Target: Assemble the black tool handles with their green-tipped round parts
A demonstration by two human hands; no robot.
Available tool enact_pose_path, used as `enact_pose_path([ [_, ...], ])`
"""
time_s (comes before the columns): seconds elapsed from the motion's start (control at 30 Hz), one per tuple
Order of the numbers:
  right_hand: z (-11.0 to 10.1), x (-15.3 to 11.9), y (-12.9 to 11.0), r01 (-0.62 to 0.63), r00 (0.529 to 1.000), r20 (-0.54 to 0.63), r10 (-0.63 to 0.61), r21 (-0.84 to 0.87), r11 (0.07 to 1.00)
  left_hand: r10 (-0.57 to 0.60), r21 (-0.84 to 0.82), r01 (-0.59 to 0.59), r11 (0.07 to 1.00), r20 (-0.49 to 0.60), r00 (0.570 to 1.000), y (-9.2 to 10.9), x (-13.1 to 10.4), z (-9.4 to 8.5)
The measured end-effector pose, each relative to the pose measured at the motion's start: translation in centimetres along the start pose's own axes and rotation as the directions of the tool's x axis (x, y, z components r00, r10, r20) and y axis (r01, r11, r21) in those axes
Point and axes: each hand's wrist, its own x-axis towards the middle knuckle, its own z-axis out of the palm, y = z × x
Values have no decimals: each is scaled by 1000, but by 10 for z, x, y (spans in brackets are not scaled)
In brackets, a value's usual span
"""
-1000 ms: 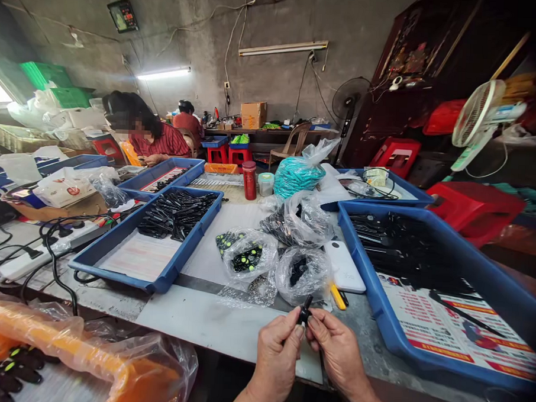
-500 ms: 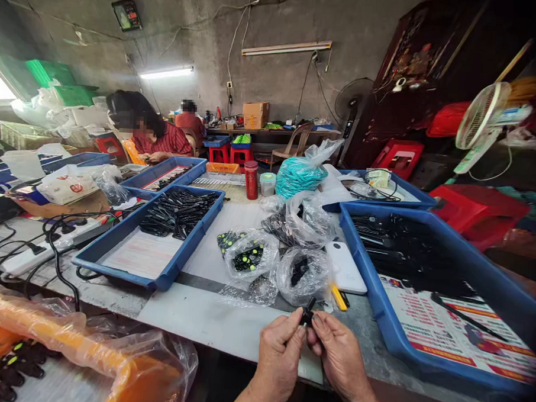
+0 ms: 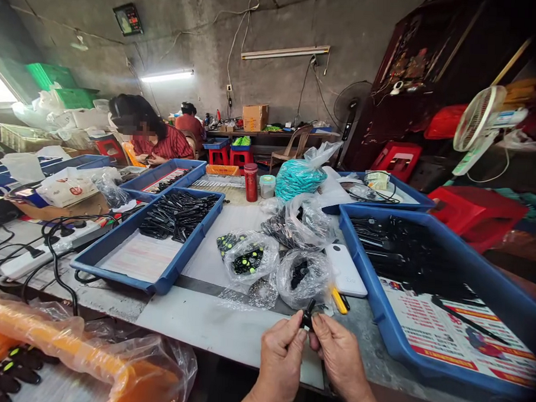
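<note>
Between the fingertips of both my hands is a small black plastic part (image 3: 308,316) with a narrow stem pointing up. My left hand (image 3: 282,357) pinches it from the left. From the right, my right hand (image 3: 338,353) grips it with thumb and fingers. My fingers hide its lower portion. Just beyond my hands lies an open clear bag of small black pieces (image 3: 301,277). Left of that bag is another one with black and lime-green buttons (image 3: 246,260), and a pile of tiny metal pieces (image 3: 262,291) lies in front of it.
Blue trays of black parts stand left (image 3: 167,279) and right (image 3: 391,331). An orange, plastic-lined crate (image 3: 127,372) is at lower left. A yellow-handled cutter (image 3: 339,300), white phone-like slab (image 3: 345,269), red bottle (image 3: 251,182) and teal-filled bag (image 3: 299,176) lie beyond. A co-worker (image 3: 164,140) sits across.
Both my hands stay on the black part, with only slight finger shifts. The view has moved a little. The co-worker's hands across the table have shifted slightly.
</note>
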Motion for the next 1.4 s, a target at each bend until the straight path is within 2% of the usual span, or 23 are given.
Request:
enact_pose_path([
  [0.1, -1, -2, 2, -30, 999, 42, 28, 32, 999, -82, -61, 83, 995, 8, 997, -2, 0, 0],
  [0.2, -2, -3, 3, -62, 992, 119, 49, 101, 993, -111, -92, 111, 990, 0, 994, -5, 0, -1],
  [0.37, -10, 0, 5, -6, 979, 203, -3, 48, 999, -149, -148, 148, 978, 6, 989, -8, 0, 0],
  [0.67, -10, 1, 10, 49, 989, 131, -65, 121, 991, -190, -205, 192, 960, 30, 981, -4, 1, 1],
  [0.83, -10, 1, 10, 107, 991, 80, -107, 6, 994, -175, -199, 175, 964, 17, 984, -5, -1, 3],
  [1.0, -8, 1, 8, 102, 992, 75, -97, -58, 993, -163, -184, 165, 969, 27, 986, -4, -2, 3],
  [1.1, -8, 0, 3, 118, 988, 105, -113, -39, 992, -175, -196, 177, 964, 27, 984, -3, -1, 2],
  [1.23, -13, 0, -2, 142, 969, 204, -139, 2, 990, -192, -205, 193, 960, 23, 981, -3, 0, 1],
  [1.4, -19, 3, -5, 181, 945, 281, -169, -15, 983, -175, -181, 174, 968, 11, 985, -4, -1, 1],
])
